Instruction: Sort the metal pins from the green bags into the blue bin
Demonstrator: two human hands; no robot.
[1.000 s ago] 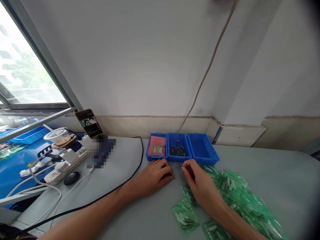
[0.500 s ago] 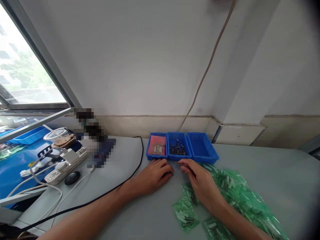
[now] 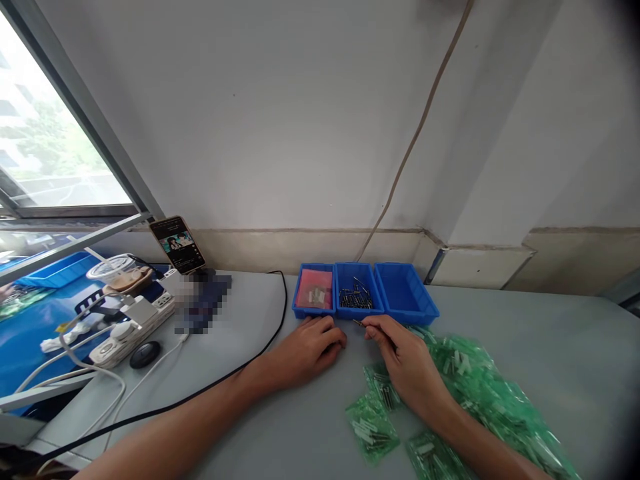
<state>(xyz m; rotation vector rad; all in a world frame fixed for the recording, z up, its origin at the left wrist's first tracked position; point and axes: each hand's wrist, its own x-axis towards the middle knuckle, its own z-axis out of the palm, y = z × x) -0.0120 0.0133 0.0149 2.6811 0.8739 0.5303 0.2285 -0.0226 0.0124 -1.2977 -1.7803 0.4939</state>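
My left hand rests on the grey table just in front of the blue bin with the pink packet; its fingers are curled and whatever they may hold is hidden. Between thumb and forefinger, my right hand pinches a small metal screw, near the front of the middle blue bin. Dark metal screws lie in that bin. To its right stands a third blue bin, with nothing visible inside. Small green bags of parts lie beside my right forearm.
A large heap of green bags covers the table at the right. On the left are a phone, a black mouse, a white power strip and a black cable crossing my left forearm.
My right hand has shifted slightly to the right with the small metal piece still pinched. My left hand has hardly moved.
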